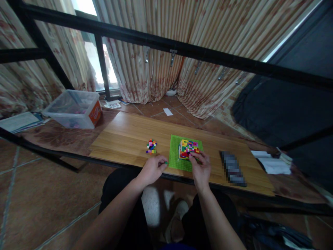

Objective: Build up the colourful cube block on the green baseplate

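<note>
My left hand [153, 169] is just off the near left edge of the green baseplate [174, 163], pinching a small green toy brick [165, 162] between thumb and fingertips. On the baseplate stands a boxy build of multicoloured toy bricks [187, 146], with a studded top of mixed colours and a white and yellow band low on its left side. My right hand [202, 167] reaches over the near right part of this build. Its thumb and fingers are drawn together against the bricks; whether they pinch a separate piece is too small to tell.
Loose bricks [151, 145] lie in a small pile on the wooden board [130, 133], left of the baseplate. A blurred dark object [232, 168] lies at the right. Beyond the left end stands a clear plastic bin [71, 109]. A black metal rail [161, 45] crosses above.
</note>
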A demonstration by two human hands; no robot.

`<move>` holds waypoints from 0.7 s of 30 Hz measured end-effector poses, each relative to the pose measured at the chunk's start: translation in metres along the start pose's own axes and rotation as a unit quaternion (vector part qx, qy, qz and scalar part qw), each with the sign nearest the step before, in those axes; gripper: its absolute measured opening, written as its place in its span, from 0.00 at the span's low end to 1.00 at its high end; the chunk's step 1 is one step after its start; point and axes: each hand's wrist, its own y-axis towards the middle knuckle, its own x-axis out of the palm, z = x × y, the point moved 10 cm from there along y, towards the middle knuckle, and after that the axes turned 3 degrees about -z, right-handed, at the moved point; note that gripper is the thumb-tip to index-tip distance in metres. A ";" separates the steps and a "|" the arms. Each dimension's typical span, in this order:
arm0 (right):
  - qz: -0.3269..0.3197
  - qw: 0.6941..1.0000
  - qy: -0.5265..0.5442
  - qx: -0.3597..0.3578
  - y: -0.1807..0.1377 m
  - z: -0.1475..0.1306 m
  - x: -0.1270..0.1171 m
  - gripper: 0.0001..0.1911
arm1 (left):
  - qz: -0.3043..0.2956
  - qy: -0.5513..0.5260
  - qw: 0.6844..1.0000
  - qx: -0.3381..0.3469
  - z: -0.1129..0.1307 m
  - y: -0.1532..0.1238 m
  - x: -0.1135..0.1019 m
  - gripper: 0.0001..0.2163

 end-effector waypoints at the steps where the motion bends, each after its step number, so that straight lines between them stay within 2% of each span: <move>1: 0.007 1.000 0.020 0.011 0.000 0.004 0.000 0.11 | -0.001 0.002 1.000 0.002 0.000 0.000 0.000 0.07; 12: 0.026 0.991 0.117 0.057 0.002 0.025 -0.001 0.10 | -0.005 0.008 1.000 0.002 0.000 0.000 0.001 0.07; 21: -0.008 0.998 0.044 0.034 0.006 0.014 -0.002 0.10 | 0.006 0.025 1.000 0.003 -0.001 0.000 0.000 0.06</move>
